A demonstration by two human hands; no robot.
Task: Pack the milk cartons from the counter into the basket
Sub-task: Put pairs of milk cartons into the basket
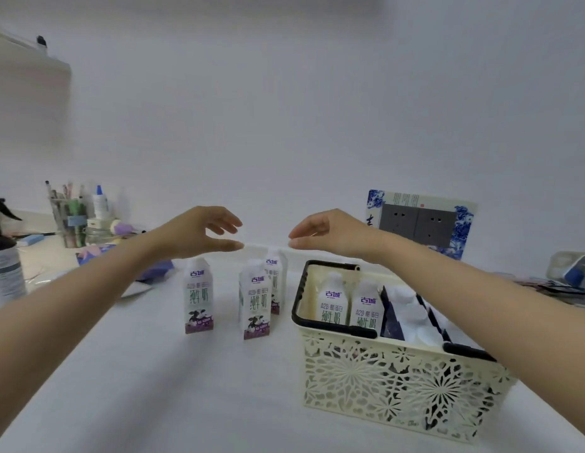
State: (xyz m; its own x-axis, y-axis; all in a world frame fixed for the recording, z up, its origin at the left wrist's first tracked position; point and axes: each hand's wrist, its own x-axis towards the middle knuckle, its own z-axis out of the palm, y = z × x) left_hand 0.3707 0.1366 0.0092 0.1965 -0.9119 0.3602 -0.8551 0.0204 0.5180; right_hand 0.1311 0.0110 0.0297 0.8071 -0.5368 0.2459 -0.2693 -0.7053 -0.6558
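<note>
Three white milk cartons with purple bases stand upright on the white counter: one at the left (199,295), one in front (255,300), one behind it (275,279). A cream lattice basket (392,390) with black handles sits to their right and holds several cartons; two stand upright at its left end (332,305) (366,308), others lie beside them. My left hand (203,232) hovers above the left carton, fingers apart and empty. My right hand (323,232) hovers above the rear carton and the basket's far left corner, also empty.
A pen holder (69,220), small bottles and a jar crowd the counter's back left; a spray bottle (3,256) stands at the far left. A blue-and-white framed wall socket panel (418,220) is behind the basket. Clutter lies at the far right (568,276).
</note>
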